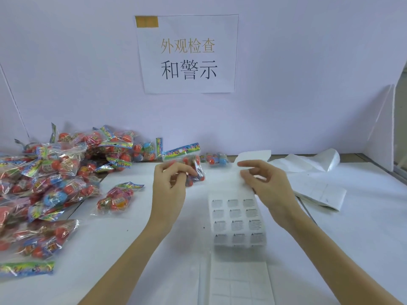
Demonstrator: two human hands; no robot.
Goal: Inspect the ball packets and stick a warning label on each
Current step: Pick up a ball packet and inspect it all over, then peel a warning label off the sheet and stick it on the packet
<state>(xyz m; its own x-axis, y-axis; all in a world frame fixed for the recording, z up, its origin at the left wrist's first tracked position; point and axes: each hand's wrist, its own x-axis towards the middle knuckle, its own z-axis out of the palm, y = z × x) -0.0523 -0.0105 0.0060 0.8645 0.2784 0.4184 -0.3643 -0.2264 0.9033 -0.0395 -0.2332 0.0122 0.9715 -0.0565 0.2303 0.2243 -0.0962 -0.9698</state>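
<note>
Nearest, at the near edge of the white surface, lies an emptied white backing sheet. Beyond it the right hand pinches the white strip of printed warning labels, apparently peeling one. The left hand grips a clear packet of red balls mid-surface; the heap of packets waits at the left edge. Next, I think, the label must be pressed flat on the packet.

Ball packets, heap: clear bags of red and blue balls with bright card headers, piled at 9 o'clock on the surface. One packet raised at centre. One single packet lying flat. Warning label sheet: white, three columns of labels, at 5 o'clock, top end curled upward.
</note>
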